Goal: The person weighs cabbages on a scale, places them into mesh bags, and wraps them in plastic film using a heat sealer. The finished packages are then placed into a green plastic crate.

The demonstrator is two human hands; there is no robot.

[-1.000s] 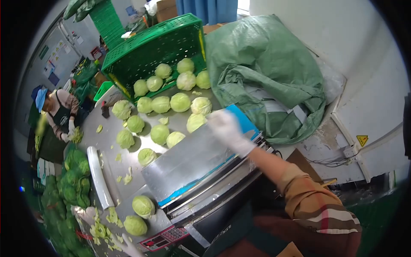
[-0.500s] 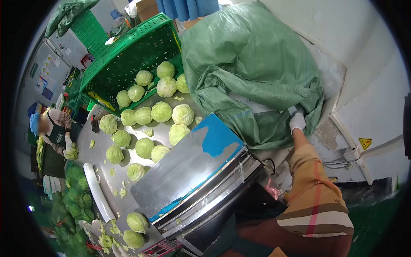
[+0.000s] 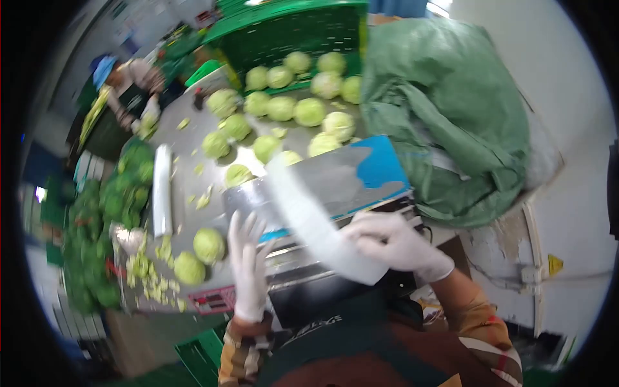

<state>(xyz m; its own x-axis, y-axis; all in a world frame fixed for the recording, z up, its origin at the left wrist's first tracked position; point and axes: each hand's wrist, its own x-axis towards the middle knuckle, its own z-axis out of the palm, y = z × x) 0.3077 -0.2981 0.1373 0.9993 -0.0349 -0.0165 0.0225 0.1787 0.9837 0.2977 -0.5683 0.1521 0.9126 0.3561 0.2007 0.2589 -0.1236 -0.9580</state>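
White roll (image 3: 162, 190) lying left of the steel-topped machine (image 3: 335, 184), two cabbages (image 3: 209, 246) off its left end. Left hand (image 3: 249, 255) is up at that end, fingers spread; kinda blurry white strip (image 3: 309, 222) slants across the machine, right hand (image 3: 390, 245) pinching it. Green sack (image 3: 451, 122) slumps to the machine's right.

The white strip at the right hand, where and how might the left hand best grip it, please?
Probably at the upper end of the white strip, with the left hand coming from the left: the right hand has its lower end, and its long, narrow shape slants up leftward.
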